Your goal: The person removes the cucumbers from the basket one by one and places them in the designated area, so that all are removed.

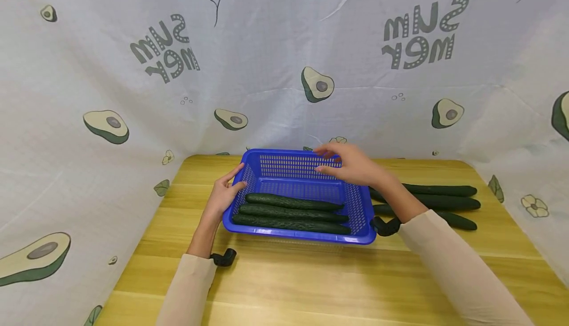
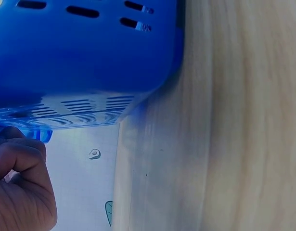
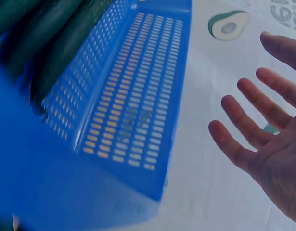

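Note:
A blue plastic basket [image 1: 293, 237] with slotted walls stands on the wooden table. Three dark green cucumbers [image 1: 291, 212] lie side by side in its near half. My left hand [image 1: 222, 195] grips the basket's left rim, thumb over the inner side; its curled fingers [image 2: 22, 156] show in the left wrist view. Above the basket's far right part, my right hand [image 1: 351, 165] hovers with nothing in it. In the right wrist view its fingers [image 3: 249, 120] are spread and apart from the basket wall.
To the right of the basket, three more cucumbers [image 1: 444, 201] lie on the table [image 1: 284, 286], partly hidden by the right forearm. A white cloth [image 1: 266, 44] printed with avocados hangs behind the table and along its sides.

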Demonstrator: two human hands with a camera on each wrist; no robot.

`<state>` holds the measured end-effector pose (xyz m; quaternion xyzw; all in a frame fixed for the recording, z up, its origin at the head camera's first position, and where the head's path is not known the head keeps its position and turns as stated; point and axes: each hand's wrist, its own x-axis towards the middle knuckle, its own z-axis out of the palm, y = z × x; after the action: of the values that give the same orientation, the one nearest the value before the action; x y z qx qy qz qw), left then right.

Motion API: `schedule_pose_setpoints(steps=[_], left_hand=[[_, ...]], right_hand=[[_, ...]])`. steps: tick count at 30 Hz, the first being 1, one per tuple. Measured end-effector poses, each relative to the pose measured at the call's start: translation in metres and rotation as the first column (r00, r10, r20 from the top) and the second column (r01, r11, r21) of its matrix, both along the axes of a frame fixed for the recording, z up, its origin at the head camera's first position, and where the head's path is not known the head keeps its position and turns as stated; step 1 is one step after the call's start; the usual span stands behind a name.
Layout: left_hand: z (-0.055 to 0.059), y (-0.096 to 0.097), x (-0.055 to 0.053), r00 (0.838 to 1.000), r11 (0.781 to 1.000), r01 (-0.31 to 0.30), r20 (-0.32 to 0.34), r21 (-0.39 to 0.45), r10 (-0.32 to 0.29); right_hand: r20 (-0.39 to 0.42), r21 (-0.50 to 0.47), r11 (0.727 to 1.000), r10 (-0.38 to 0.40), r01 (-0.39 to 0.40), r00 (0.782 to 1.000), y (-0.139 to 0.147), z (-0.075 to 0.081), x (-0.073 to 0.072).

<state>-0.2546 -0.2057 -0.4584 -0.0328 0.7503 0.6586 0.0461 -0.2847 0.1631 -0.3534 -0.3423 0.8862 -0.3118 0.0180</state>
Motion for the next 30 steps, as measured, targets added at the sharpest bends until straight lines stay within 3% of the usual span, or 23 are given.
schedule_pose_setpoints(steps=[7, 15, 22, 26, 30], left_hand=[[0.002, -0.002, 0.000, 1.000, 0.999, 0.024, 0.016, 0.022, -0.024], [-0.001, 0.000, -0.001, 1.000, 1.000, 0.003, -0.004, 0.009, -0.003], [0.000, 0.000, -0.001, 1.000, 0.999, 0.006, 0.024, 0.035, -0.007], [0.008, 0.001, 0.001, 0.999, 0.999, 0.023, 0.048, 0.049, -0.026], [0.020, 0.003, 0.005, 0.998, 0.999, 0.022, 0.064, 0.042, -0.025]], right_hand=[[0.092, 0.004, 0.999, 0.032, -0.033, 0.995, -0.022, -0.012, -0.003], [0.173, 0.028, 0.997, 0.063, -0.069, 0.983, -0.043, -0.024, -0.006], [0.193, 0.049, 0.993, 0.096, -0.107, 0.976, -0.051, -0.029, -0.013], [0.202, 0.066, 0.993, 0.087, -0.102, 0.975, -0.055, -0.033, -0.019], [0.211, 0.107, 0.984, 0.119, -0.143, 0.970, -0.063, -0.043, -0.021]])
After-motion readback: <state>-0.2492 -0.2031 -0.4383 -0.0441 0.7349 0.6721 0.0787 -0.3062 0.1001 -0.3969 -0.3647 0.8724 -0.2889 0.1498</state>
